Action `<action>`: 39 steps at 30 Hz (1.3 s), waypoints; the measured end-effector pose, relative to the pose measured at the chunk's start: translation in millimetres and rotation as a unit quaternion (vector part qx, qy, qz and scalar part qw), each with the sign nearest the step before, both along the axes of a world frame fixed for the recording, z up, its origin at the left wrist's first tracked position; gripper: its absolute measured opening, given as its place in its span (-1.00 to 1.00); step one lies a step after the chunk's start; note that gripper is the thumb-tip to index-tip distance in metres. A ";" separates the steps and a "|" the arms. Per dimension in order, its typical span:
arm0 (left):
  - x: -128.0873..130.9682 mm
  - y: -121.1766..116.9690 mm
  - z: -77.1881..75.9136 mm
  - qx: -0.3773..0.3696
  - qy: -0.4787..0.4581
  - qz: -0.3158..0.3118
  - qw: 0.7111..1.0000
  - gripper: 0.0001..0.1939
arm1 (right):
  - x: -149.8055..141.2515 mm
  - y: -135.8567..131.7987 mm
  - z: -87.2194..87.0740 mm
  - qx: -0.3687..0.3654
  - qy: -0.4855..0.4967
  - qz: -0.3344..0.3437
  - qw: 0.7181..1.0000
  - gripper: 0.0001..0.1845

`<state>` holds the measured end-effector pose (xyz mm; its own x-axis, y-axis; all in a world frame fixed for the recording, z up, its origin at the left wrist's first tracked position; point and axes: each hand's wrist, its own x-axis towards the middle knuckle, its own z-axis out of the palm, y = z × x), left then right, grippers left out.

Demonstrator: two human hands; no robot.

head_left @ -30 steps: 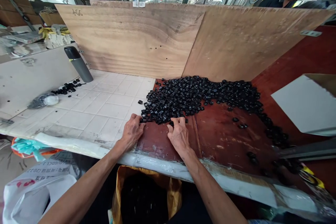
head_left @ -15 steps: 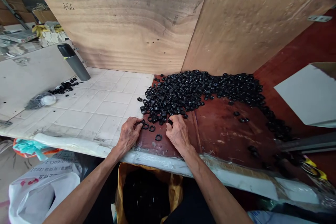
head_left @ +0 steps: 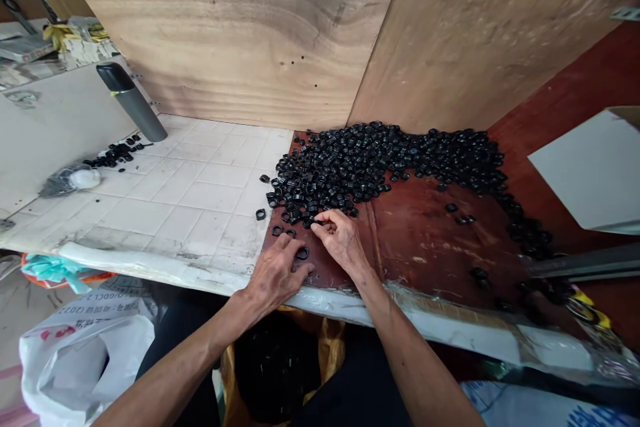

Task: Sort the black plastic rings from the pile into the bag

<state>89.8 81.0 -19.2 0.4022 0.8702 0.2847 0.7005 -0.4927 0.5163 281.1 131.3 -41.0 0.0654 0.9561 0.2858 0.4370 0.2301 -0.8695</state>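
A large heap of small black rings (head_left: 340,167) lies on the red-brown board. My left hand (head_left: 277,270) is over the board's front left edge, thumb and fingers apart, and holds nothing. A loose black ring (head_left: 303,253) lies between its fingertips and thumb. Two more rings are just beyond its knuckles, one of them partly covered by the fingers. My right hand (head_left: 340,237) is at the near edge of the heap, its thumb and forefinger pinched on a small black ring that is mostly hidden. Another single ring (head_left: 261,214) sits on the white tiled surface to the left.
A grey flask (head_left: 137,103) stands at the back left, near scattered black pieces and a small plastic bag (head_left: 70,180). Plywood panels (head_left: 240,40) wall the back. A white box (head_left: 593,170) is at the right. Below the table edge hangs an open yellow sack (head_left: 327,353) with dark contents.
My left hand has moved right and toward me, its fingers now spread over the loose rings. A ring now lies on the white tiles. My right hand stays pinched by the heap.
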 end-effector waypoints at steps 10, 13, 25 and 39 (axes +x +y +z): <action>-6.5 23.5 -1.1 -0.293 -0.391 0.060 0.870 -0.73 | -1.9 -6.0 21.2 -0.054 0.130 0.127 0.982 -0.72; -9.8 23.5 2.9 -0.307 -0.470 0.070 0.824 -0.68 | -4.2 -8.5 20.8 -0.036 0.120 0.165 0.978 -0.66; -10.2 24.4 2.5 -0.280 -0.486 0.072 0.825 -0.68 | -11.8 -14.0 26.9 0.009 0.067 0.170 0.983 -0.77; -7.7 23.0 -0.6 -0.268 -0.470 0.043 0.840 -0.68 | -17.0 -16.3 19.8 0.046 -0.018 0.139 0.989 -0.82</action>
